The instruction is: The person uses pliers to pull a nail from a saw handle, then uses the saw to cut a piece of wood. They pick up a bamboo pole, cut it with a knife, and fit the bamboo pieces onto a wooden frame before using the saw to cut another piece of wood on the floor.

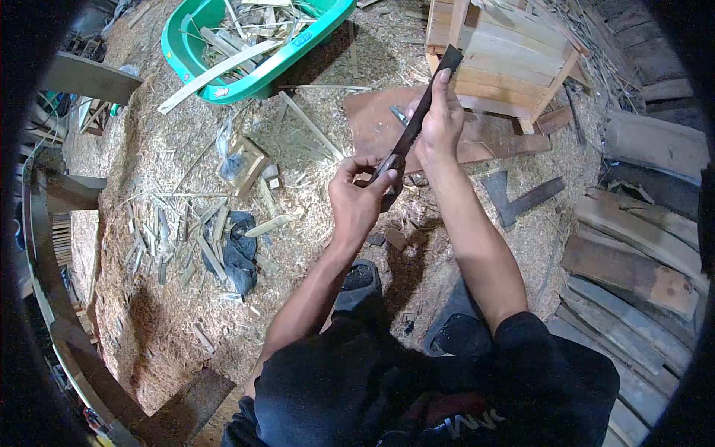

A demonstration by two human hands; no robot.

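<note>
A narrow dark handsaw with a toothed edge slants up and to the right in front of me. My left hand is closed on its dark handle at the lower end. Higher up, my right hand supports the blade, thumb pressed along it near the tip and fingers behind. A small bluish-metallic thing pokes out on the far side of the blade by my right fingers; its kind and whether I hold it cannot be made out. Beneath lies a reddish-brown board.
A green tub full of wood scraps stands at the back. A wooden box-like frame stands back right. An axe head with a short handle lies to the right, near stacked planks. A dark rag, offcuts and shavings cover the ground.
</note>
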